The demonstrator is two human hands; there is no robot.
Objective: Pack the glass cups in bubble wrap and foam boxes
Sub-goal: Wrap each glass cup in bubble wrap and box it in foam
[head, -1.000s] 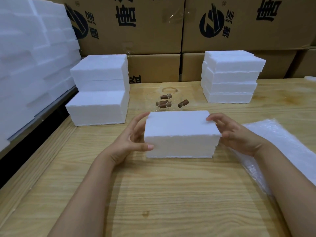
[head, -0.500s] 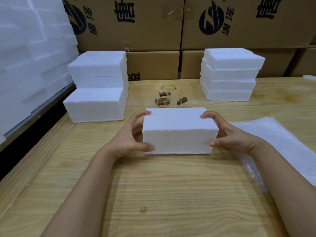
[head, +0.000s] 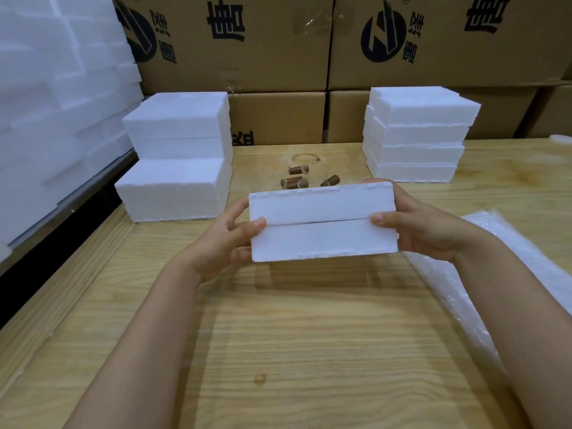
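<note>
Above wooden table (head: 294,351), foam box (head: 322,224) in grip between left hand (head: 223,243), right hand (head: 424,230)

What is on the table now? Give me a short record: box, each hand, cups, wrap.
foam box: held up, seam facing the camera
left hand: grips the box's left end
right hand: grips the box's right end
glass cups: lying on the table behind the box
bubble wrap: on the table, right side

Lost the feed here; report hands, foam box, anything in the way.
Left hand and right hand grip foam box ends. Box closed, tilted toward camera. Glass cups lie behind it, bubble wrap right; nothing blocking.
</note>
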